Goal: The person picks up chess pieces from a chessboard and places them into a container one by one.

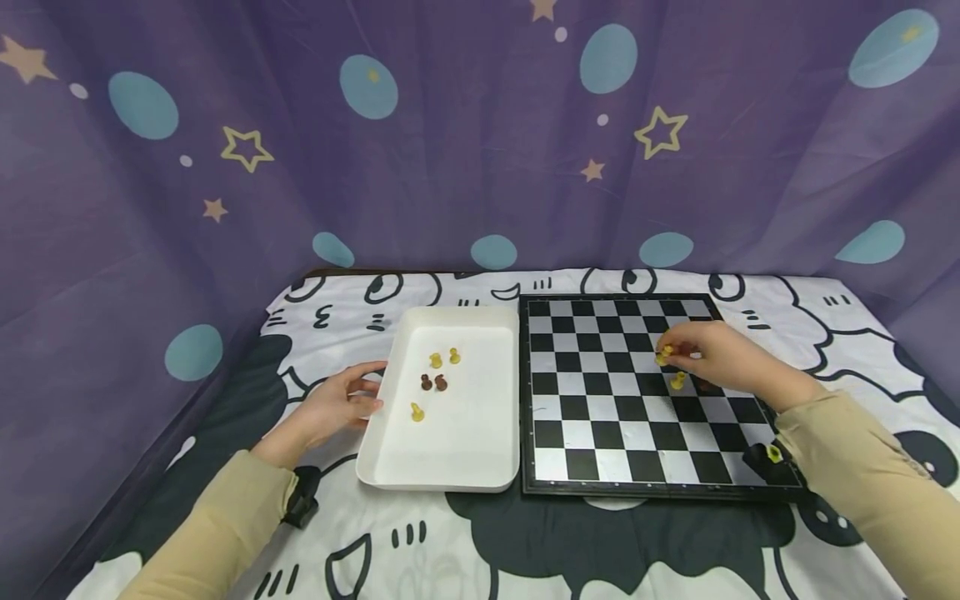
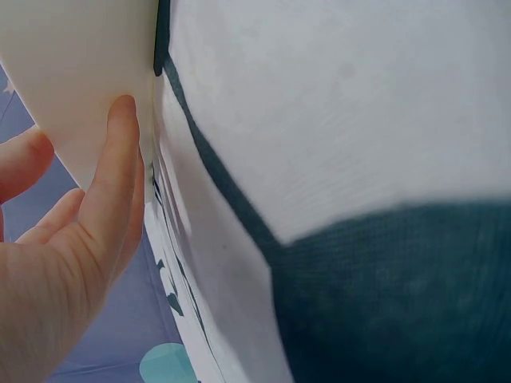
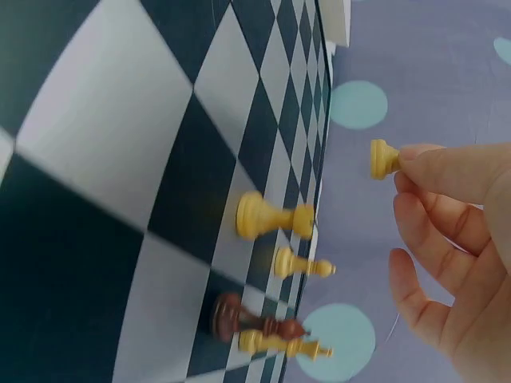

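In the right wrist view, my right hand (image 3: 455, 231) pinches a yellow chess piece (image 3: 385, 159) between thumb and fingers, its base showing. That hand is above the right part of the black-and-white chessboard (image 1: 577, 433). Below it on the board stand a yellow rook-like piece (image 3: 267, 217), a smaller yellow piece (image 3: 299, 263), a dark brown piece (image 3: 247, 317) and, partly behind that, a taller yellow piece (image 3: 299, 346). My left hand (image 1: 335, 407) touches the left side of a white tray (image 1: 450, 450), its fingers fairly straight against the outer wall. Yellow pawns (image 1: 417, 412) and brown pawns (image 1: 441, 382) lie inside the tray.
The tray stands close against the board's left edge. Both are on a cartoon-print cloth (image 1: 420, 550). A purple curtain (image 1: 450, 183) with stars and blue ovals hangs behind. Dark wrist straps (image 1: 302, 497) sit at the sleeves.
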A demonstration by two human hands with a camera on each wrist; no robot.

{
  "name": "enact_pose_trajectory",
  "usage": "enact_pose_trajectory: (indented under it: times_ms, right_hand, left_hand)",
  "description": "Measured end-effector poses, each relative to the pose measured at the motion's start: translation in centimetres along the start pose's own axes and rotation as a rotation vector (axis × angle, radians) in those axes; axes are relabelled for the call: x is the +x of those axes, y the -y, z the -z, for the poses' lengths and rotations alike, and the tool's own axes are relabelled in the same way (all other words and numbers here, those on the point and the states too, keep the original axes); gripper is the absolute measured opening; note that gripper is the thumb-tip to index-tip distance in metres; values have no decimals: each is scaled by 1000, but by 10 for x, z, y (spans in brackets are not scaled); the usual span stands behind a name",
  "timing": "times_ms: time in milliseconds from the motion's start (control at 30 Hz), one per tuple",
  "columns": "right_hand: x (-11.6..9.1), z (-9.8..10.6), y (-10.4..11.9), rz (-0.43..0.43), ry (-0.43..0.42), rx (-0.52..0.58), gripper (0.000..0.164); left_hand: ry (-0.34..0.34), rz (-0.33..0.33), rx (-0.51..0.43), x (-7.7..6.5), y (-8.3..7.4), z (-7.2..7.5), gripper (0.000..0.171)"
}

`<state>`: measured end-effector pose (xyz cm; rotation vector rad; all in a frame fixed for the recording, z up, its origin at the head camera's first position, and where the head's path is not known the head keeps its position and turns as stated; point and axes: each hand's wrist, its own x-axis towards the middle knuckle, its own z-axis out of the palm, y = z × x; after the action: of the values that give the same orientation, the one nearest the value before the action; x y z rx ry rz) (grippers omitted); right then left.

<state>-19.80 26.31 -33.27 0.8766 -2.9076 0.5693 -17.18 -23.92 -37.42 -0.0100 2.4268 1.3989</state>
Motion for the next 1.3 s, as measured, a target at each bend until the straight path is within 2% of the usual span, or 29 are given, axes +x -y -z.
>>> enact_pose_trajectory:
  times_ms: [167,333,500,667,867,1100,1300]
  right_hand:
    - [4,-5,11,27,37,33,17]
    - [12,-11,24,93,21,28,18]
    - [25,-19,37,176,27,55,17]
    - [42,-26,52,207,44,87,15]
    - [62,-28,76,257,27,93,15]
    - [84,-27,106,353,35,173,14]
    - [101,-29,134,396,37,215,9]
  left_hand:
    - [-3,6,7,0,0,0,64]
    - [4,-2,3,0,-1,0,64]
    - [1,0,12,-2,1,1,64]
    - [-1,4,14,-3,3,1,64]
    - [-3,-6,4,-1,3,1,64]
    - [1,5,-1,1,3,0,64]
    - [-3,1,-2,2,2,0,64]
